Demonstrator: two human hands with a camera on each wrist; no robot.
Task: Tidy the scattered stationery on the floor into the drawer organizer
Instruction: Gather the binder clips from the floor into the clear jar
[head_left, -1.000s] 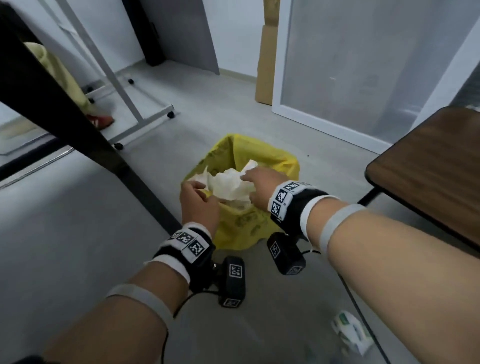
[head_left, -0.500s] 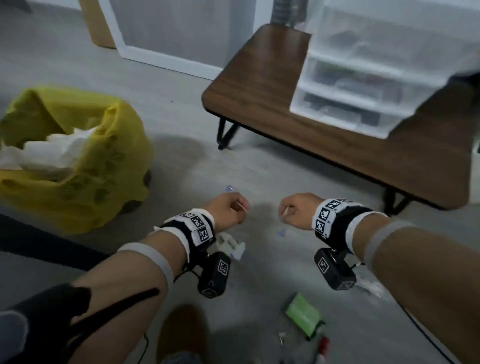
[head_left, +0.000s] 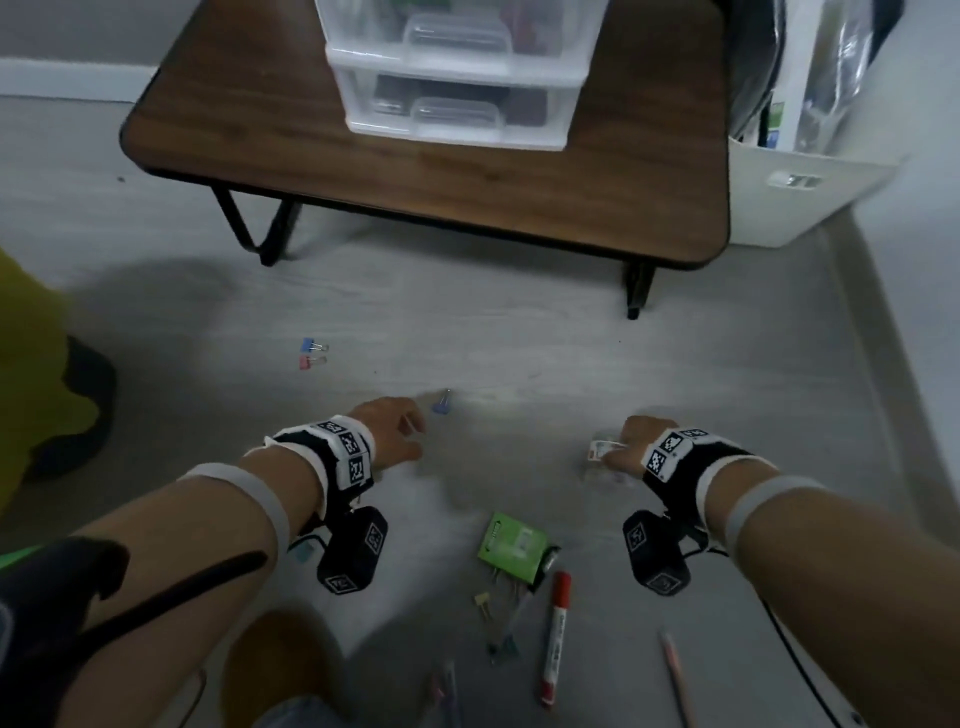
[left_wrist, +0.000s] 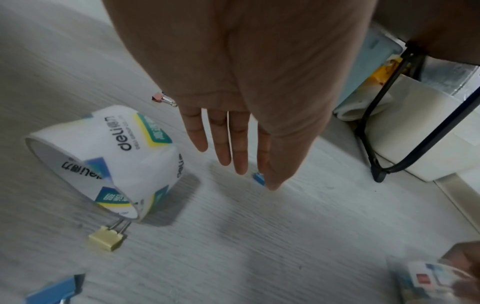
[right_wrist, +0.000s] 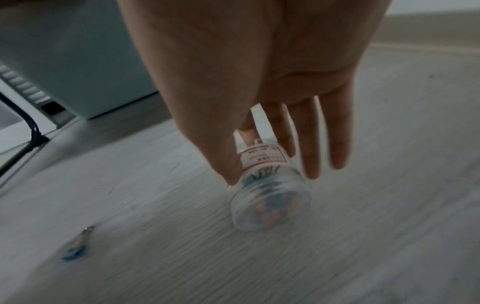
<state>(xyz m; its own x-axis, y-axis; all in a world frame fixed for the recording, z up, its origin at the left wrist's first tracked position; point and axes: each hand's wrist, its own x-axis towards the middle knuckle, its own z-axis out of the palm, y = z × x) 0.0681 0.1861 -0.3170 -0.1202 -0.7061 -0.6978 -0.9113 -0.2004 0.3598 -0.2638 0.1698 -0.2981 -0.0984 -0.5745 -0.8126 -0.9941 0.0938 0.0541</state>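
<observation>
Stationery lies scattered on the grey floor. My left hand (head_left: 418, 436) is open, its straight fingers (left_wrist: 240, 164) reaching down beside a small blue binder clip (head_left: 441, 404) (left_wrist: 258, 178) that its thumb tip nearly touches. My right hand (head_left: 613, 453) (right_wrist: 249, 164) pinches a small clear plastic tub (right_wrist: 270, 197) (head_left: 602, 457) between thumb and index finger, low over the floor; its other fingers are straight. The clear drawer organizer (head_left: 452, 78) stands on a low wooden table (head_left: 467, 202) ahead. A tape roll (left_wrist: 103, 160) lies left of my left hand.
A green box (head_left: 511, 545), red marker (head_left: 556, 639), pencil (head_left: 675, 675) and several binder clips (head_left: 488, 605) lie near my knees. Blue and pink clips (head_left: 311, 353) lie further left. A yellow bin bag (head_left: 31, 389) is at far left, a white basket (head_left: 795, 208) right of the table.
The view swung from the yellow bin to the floor before the table. Both hands dropped and spread apart; the left opened toward the blue clip, the right took hold of the clear tub.
</observation>
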